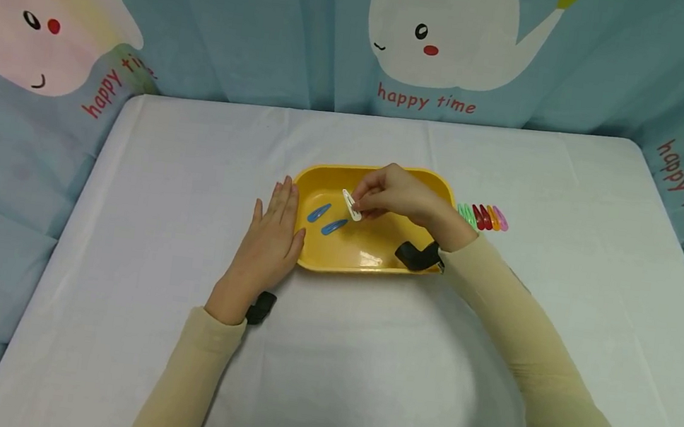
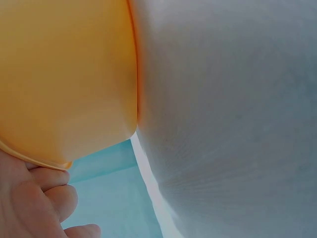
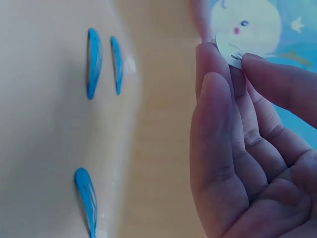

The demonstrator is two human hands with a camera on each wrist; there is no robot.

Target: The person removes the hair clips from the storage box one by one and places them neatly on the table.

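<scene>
Above a yellow tray [image 1: 369, 249], my right hand [image 1: 392, 195] pinches a white snap hair clip [image 1: 351, 205] between thumb and fingertips. The right wrist view shows the white clip [image 3: 229, 51] partly covered by those fingertips. Two blue hair clips [image 1: 319, 212] lie on the tray floor, just left of the pinched one. A further blue shape [image 3: 117, 65] beside them in the right wrist view may be a reflection. My left hand [image 1: 268, 240] rests against the tray's left rim with its fingers straight. In the left wrist view its fingers [image 2: 54, 191] touch the rim from outside.
Right of the tray, several hair clips [image 1: 484, 217] in green, red, orange and pink lie in a row on the white tablecloth [image 1: 193, 174]. A blue curtain [image 1: 243, 23] with whale prints hangs behind the table and along its sides. Black wrist cameras [image 1: 418, 257] sit at both wrists.
</scene>
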